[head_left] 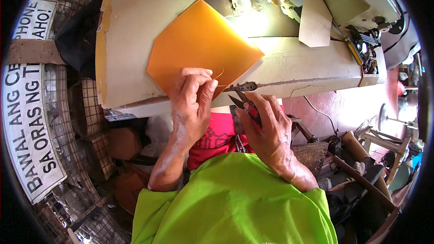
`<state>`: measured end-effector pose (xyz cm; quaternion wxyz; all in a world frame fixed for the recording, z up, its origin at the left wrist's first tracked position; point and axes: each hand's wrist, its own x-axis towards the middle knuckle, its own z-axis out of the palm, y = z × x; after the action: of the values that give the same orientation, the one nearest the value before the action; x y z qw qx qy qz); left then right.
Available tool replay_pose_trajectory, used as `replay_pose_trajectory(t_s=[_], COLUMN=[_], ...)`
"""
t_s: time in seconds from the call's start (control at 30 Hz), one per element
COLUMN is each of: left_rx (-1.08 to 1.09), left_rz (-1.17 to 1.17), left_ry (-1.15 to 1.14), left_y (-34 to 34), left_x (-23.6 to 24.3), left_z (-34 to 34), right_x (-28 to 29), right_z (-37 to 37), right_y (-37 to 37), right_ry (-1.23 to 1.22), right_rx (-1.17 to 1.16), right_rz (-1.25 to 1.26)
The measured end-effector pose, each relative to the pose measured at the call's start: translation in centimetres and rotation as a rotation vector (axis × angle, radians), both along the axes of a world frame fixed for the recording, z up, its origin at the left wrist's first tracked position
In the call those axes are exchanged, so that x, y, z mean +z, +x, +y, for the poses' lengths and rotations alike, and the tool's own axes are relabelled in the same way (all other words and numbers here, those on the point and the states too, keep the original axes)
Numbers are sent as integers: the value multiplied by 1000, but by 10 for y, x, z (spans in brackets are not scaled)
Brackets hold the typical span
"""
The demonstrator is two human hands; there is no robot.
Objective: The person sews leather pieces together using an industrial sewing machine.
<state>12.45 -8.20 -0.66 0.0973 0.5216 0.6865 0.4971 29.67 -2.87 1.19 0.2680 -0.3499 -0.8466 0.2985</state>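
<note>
A flat orange panel [199,40], apparently leather, with stitching along its edges, lies tilted on the worn cream sewing table [131,13]. Over its near edge my left hand [192,97] is closed in a pinch on a fine thread [220,85], whose loose end curls up from the fingertips. My right hand [271,129] grips small dark thread snips [247,106] just right of the panel's near corner. Their blades are parted and point toward the thread, and they look apart from it.
A sewing machine [361,0] stands at the far right, its lamp lighting the needle area. Near it lie a pale angular panel [315,22], a yellow-and-black tool [354,52] and a tray edge [370,79] with small tools. Wire mesh [68,131] with signs stands at left.
</note>
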Motion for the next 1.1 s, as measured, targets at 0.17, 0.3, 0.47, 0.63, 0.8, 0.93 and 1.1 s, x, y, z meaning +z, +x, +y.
replay_pose_trajectory(t_s=[0.17,0.3,0.47,0.63,0.8,0.93,1.1], left_rx=[-36,-140,-155,-87,-675,-177,11], left_rz=[-21,129,150,-693,-676,404,236], left_ry=[-11,-36,4,121,-301,-1202,-567], left_y=[0,-6,-6,-8,-87,-91,-84], left_x=[2,3,-3,4,36,50,100], left_z=[-2,-3,-3,-15,-107,-158,-104], right_x=[-2,-4,-9,2,24,30,21], right_z=[1,-2,-3,-1,17,35,56], right_y=[-19,-22,-22,-14,14,3,-63], right_ry=[-12,31,-30,-73,-237,-169,14], right_rx=[-22,-63,-83,115,197,20,188], right_rz=[-32,-33,-62,49,52,64,164])
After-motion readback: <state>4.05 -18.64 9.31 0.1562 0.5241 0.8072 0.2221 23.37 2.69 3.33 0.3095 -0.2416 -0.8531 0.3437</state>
